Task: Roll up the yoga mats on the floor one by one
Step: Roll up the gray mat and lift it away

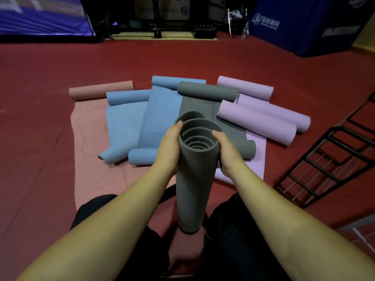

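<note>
Grey foam, rolled into a loose spiral tube, stands nearly upright at the centre of the frame: this rolled grey mat [195, 175] has its lower end on the red floor [40, 78] between the person's dark-clad knees and its open top end facing the camera. The left hand [169, 147] lies flat against the tube's left side, fingers straight and together, fingertips at the top rim. The right hand [227, 153] presses the right side in the same way, thumb near the rim. The mat sits clamped between the two palms, not wrapped by curled fingers.

Beyond it, in the middle of the frame, partly unrolled mats overlap on the floor: a pink mat [101, 90] at the left, blue mats [125, 120], a second grey mat [207, 91], and lilac mats [257, 122] at the right. A black metal rack [332, 159] lies at the right edge.
</note>
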The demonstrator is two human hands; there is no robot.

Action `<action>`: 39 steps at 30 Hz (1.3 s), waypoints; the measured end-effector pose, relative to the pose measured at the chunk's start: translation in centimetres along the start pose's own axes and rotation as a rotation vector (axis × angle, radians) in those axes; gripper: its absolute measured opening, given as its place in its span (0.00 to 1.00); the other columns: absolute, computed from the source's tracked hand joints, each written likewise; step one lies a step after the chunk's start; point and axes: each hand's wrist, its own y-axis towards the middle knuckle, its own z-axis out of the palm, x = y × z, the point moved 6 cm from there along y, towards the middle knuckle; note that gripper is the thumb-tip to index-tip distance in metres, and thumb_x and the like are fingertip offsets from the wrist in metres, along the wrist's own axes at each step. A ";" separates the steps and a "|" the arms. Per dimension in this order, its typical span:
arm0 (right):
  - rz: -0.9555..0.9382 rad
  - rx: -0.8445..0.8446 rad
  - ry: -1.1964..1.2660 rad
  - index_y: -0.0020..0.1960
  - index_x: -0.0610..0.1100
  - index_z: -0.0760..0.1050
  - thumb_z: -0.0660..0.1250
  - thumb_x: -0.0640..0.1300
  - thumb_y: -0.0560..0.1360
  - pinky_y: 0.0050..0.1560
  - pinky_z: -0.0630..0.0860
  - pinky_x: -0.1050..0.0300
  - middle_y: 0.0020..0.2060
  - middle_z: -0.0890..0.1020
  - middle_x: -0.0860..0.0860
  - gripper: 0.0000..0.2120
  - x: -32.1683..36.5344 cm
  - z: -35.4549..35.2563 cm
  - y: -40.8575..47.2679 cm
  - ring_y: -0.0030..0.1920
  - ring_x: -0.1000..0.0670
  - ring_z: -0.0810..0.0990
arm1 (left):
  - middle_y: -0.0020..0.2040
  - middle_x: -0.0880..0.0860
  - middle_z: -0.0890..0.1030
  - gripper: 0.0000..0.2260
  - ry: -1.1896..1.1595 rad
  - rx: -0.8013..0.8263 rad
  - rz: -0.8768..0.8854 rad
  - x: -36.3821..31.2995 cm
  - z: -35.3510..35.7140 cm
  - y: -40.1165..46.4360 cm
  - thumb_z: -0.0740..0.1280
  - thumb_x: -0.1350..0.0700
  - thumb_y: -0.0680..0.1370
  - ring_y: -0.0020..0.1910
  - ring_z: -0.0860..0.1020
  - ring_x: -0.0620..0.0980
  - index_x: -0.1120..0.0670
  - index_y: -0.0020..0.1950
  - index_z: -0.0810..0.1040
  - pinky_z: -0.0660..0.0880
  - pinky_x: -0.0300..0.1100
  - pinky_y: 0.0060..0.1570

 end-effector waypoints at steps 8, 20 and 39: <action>-0.079 0.070 0.114 0.42 0.47 0.86 0.57 0.52 0.82 0.41 0.79 0.64 0.39 0.86 0.52 0.21 1.9 -0.1 -0.3 0.41 0.54 0.84 | 0.57 0.55 0.83 0.12 -0.035 0.042 0.119 -1.6 0.0 0.8 0.61 0.52 0.82 0.57 0.81 0.51 0.54 0.60 0.80 0.78 0.45 0.55; -0.011 0.045 0.126 0.59 0.43 0.80 0.64 0.54 0.78 0.63 0.76 0.51 0.55 0.84 0.45 0.18 -0.4 -1.0 1.3 0.56 0.48 0.83 | 0.56 0.54 0.84 0.12 0.073 0.063 0.065 1.0 -0.2 1.5 0.63 0.54 0.82 0.55 0.82 0.49 0.57 0.62 0.78 0.77 0.41 0.51; 0.203 0.062 0.080 0.58 0.46 0.81 0.65 0.56 0.77 0.62 0.74 0.54 0.53 0.85 0.50 0.17 -6.5 -4.4 4.4 0.58 0.50 0.81 | 0.48 0.52 0.85 0.18 0.407 0.035 -0.127 5.9 0.7 4.4 0.75 0.56 0.67 0.50 0.83 0.51 0.51 0.54 0.76 0.79 0.46 0.52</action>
